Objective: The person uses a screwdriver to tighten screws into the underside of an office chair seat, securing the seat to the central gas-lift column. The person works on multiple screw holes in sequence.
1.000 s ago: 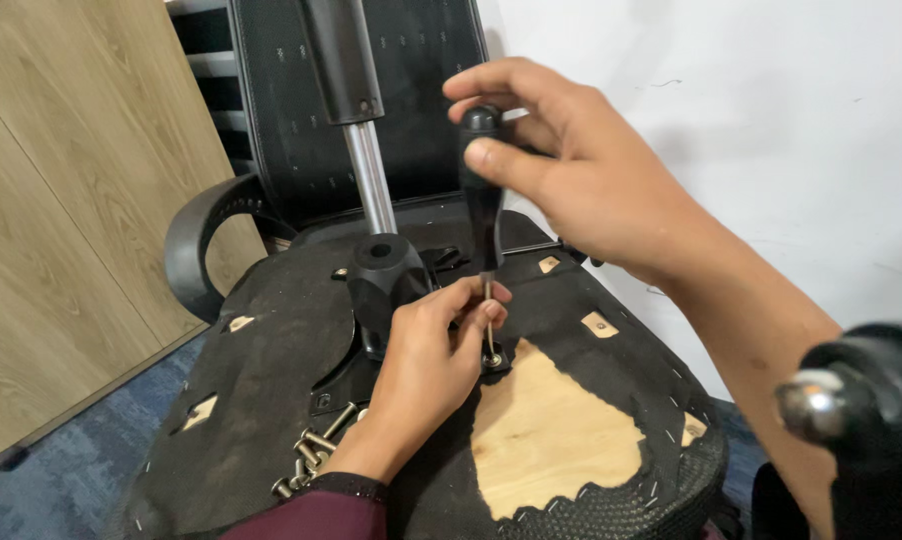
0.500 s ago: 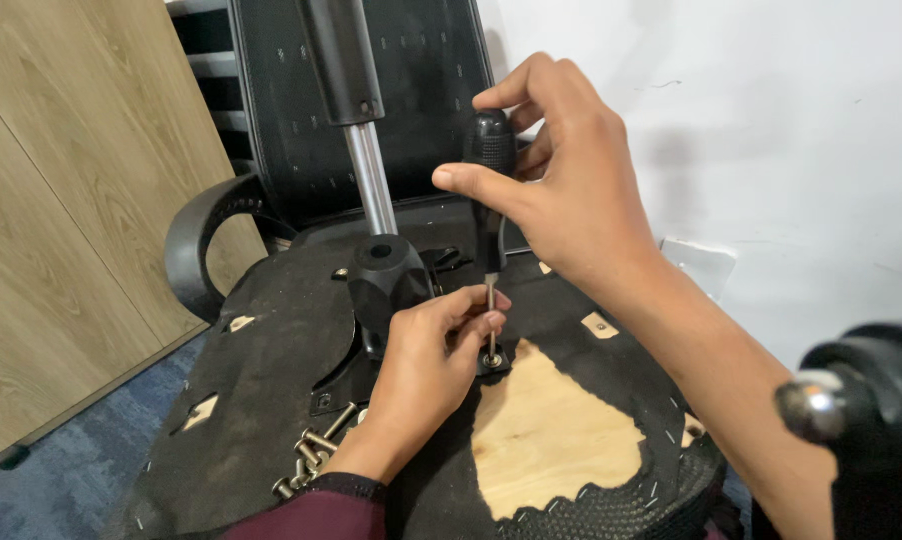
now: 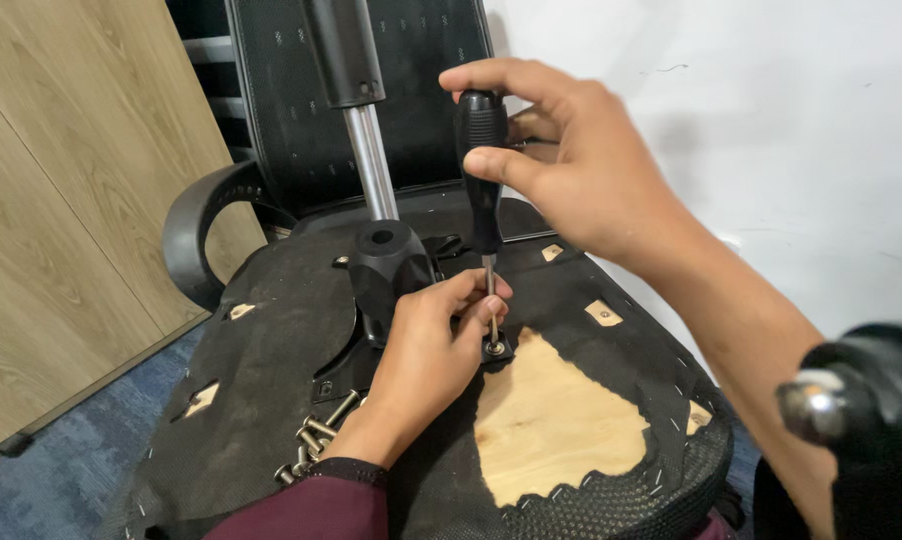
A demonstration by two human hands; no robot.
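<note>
An upturned office chair seat [image 3: 271, 350], black fabric with a bare plywood patch [image 3: 556, 420], lies before me. My right hand [image 3: 571, 165] grips the black handle of a screwdriver [image 3: 481, 170] held upright. Its thin shaft runs down to a bolt with a washer [image 3: 494, 348] on a black metal plate. My left hand [image 3: 426, 350] rests on that plate, its fingertips pinching the screwdriver shaft just above the bolt. A black hub of the seat mechanism [image 3: 389, 265] stands just left of my left hand.
Several loose bolts [image 3: 311, 440] lie on the fabric near my left wrist. A gas lift cylinder [image 3: 356, 110] leans behind the hub. A curved black armrest [image 3: 196, 225] is at the left, a wooden panel [image 3: 61, 200] beyond it, and a chair caster [image 3: 851, 410] at the lower right.
My right hand has shifted its grip around the screwdriver handle, fingers moving up and over its top. My left hand has stayed at the bolt.
</note>
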